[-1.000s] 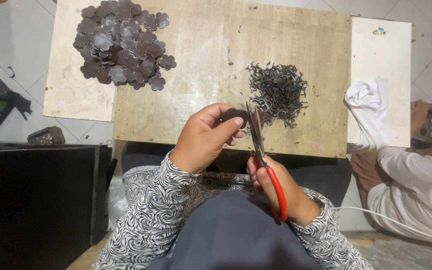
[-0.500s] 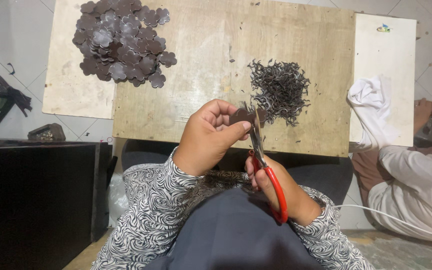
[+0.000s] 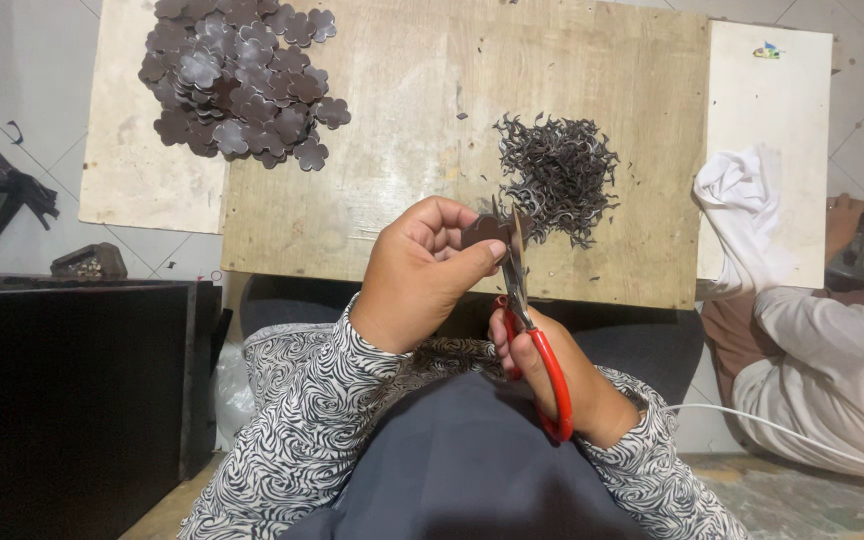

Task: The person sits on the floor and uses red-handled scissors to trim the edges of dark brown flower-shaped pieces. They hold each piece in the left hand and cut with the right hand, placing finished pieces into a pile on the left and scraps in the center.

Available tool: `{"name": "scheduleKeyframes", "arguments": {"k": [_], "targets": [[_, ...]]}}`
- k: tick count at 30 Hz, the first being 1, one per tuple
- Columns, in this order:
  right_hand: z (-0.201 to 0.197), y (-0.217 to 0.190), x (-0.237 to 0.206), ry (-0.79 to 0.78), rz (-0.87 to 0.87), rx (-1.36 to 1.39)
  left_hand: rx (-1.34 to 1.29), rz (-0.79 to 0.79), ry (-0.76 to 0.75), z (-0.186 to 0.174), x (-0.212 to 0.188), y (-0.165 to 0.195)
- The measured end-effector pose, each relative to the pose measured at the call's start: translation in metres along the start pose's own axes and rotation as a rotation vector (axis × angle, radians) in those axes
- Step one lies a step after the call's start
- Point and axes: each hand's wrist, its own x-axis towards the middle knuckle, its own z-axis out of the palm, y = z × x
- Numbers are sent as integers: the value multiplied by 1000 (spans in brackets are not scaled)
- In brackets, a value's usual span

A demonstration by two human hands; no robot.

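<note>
My left hand (image 3: 422, 275) pinches a dark flower-shaped piece (image 3: 484, 231); my right hand (image 3: 552, 375) grips red-handled scissors (image 3: 527, 320) cutting it.

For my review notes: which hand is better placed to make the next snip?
Right hand: it grips the red-handled scissors, blades at the dark piece pinched by the left hand.

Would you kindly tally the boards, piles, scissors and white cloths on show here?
Boards: 3
Piles, flower-shaped pieces and dark trimmings: 2
Red-handled scissors, in the right hand: 1
White cloths: 1
Total: 7
</note>
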Motion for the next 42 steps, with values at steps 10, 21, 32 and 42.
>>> {"name": "scheduleKeyframes", "arguments": {"k": [10,21,32,42], "targets": [[1,6,0,18,31,41,30,-7,16,2,0,1],[1,9,-2,17,22,138,-63,-35,-1,-4,2,0],[1,9,-2,9,27,135,-19,-36,8,-9,1,7],[2,10,-1,15,32,122,-15,-37,-10,-10,1,8]]}}
